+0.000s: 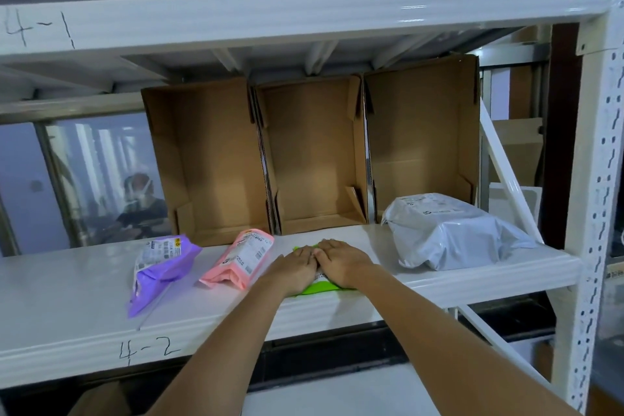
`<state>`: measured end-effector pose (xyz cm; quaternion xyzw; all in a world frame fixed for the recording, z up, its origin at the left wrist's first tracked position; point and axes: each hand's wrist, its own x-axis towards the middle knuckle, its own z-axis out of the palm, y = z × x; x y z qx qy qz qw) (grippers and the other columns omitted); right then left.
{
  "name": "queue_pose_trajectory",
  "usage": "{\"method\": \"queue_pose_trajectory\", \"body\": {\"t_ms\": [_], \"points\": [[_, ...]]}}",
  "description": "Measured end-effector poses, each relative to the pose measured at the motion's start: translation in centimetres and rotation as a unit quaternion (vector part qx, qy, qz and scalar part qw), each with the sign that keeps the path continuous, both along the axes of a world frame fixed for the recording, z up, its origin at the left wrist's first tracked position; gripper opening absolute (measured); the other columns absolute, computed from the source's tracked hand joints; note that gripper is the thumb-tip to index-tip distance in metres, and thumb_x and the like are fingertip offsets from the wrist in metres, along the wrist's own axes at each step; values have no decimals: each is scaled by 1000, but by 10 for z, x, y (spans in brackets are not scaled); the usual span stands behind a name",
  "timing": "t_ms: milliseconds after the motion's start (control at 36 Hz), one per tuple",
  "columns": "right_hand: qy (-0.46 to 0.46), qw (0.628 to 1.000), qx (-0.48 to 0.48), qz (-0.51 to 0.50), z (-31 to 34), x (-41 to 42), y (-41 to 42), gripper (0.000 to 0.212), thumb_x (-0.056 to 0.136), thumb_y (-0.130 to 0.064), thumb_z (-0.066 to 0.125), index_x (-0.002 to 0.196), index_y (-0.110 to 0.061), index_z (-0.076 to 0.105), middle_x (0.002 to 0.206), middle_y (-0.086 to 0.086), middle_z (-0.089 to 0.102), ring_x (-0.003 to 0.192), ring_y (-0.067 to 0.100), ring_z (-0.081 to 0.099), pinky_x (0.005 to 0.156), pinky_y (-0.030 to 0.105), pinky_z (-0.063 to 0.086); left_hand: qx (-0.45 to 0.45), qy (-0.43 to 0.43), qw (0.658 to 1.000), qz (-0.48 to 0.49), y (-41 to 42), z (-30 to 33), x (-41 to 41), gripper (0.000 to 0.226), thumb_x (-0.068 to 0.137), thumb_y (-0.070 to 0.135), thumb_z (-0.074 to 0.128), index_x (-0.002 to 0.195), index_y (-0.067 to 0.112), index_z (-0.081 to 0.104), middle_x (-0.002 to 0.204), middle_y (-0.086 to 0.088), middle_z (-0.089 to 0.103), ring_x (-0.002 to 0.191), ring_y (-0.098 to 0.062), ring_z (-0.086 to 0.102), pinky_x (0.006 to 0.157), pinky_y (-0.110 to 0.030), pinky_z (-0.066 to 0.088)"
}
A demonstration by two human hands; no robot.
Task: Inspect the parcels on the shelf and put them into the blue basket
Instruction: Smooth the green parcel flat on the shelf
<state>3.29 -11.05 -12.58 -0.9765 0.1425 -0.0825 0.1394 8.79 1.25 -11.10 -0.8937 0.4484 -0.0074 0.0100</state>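
A green parcel point(317, 288) lies flat near the front of the white shelf point(84, 297) marked 4-2. My left hand point(295, 268) and my right hand point(341, 263) rest side by side on top of it, fingers straight and pointing away, covering most of it. To its left lie a pink parcel point(241, 257) and a purple parcel point(158, 267), both with printed labels. A larger grey-white parcel point(452, 233) sits at the right end of the shelf. No blue basket is in view.
Three open cardboard boxes point(314, 152) stand on their sides along the back of the shelf. The shelf above point(236, 20) is marked 4-1. A white perforated upright point(597, 213) bounds the right side. A person sits behind the glass at the far left point(141, 203).
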Motion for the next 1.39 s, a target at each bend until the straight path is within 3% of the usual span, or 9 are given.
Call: {"method": "queue_pose_trajectory", "body": {"t_ms": [250,361,528,667,806,917,1028,1111,1389], "points": [[26,1000,3,-18,-1,12,-10,52,105,-32,18,152,-11,26,161,4,19,148,17,15,120,35,15,10,-15,1000,12,-8,-9,19,52,105,26,21,153,9,11,161,-8,5,148,-22,8,119,-48,14],[0,998,-2,-58,2,0,-14,46,102,-31,27,139,-10,45,146,12,41,134,31,39,109,44,34,7,18,998,52,-2,-4,16,51,105,26,10,154,12,6,162,-4,0,149,-18,2,120,-40,7],[14,998,-2,-64,6,-19,-17,44,103,-28,24,138,-6,39,145,18,38,135,31,34,107,45,34,7,9,997,78,6,-5,15,52,104,21,17,153,7,7,161,-9,-1,149,-23,4,119,-47,13],[-34,996,-27,-76,11,-31,-9,47,105,-34,19,135,-7,44,137,16,48,128,29,42,104,46,39,-42,-41,995,84,7,-4,12,49,103,19,22,148,0,20,155,-19,23,141,-31,27,114,-43,27],[-167,980,-74,-78,11,-23,-2,51,105,-36,20,138,-8,48,143,10,47,130,24,44,104,35,37,-118,32,991,54,0,3,-5,51,105,23,21,152,4,14,160,-11,12,147,-23,17,120,-34,15],[-85,996,-20,26,6,-17,12,60,102,-45,9,144,-19,43,152,4,39,139,21,36,112,36,31,-102,63,991,53,-9,-7,-7,49,101,23,30,147,8,29,145,-18,40,128,-28,44,108,-34,36],[-51,998,-4,27,5,-21,13,54,106,-40,12,151,-17,30,157,4,30,145,18,24,118,33,19,-78,43,995,36,-9,-14,2,73,88,49,15,154,17,14,158,-10,20,143,-23,24,117,-38,25],[-20,1000,10,9,5,-21,11,55,106,-39,10,152,-16,27,160,2,24,147,16,17,120,33,14,-63,49,995,61,-10,-16,5,62,100,36,18,154,10,4,161,-11,5,149,-22,5,120,-39,16],[43,998,-5,-53,10,-33,5,56,106,-33,12,153,-4,14,161,10,13,146,23,23,113,36,25,-33,52,993,104,-6,-9,5,56,104,33,5,153,7,0,162,-5,-1,149,-17,5,121,-40,6]]}}
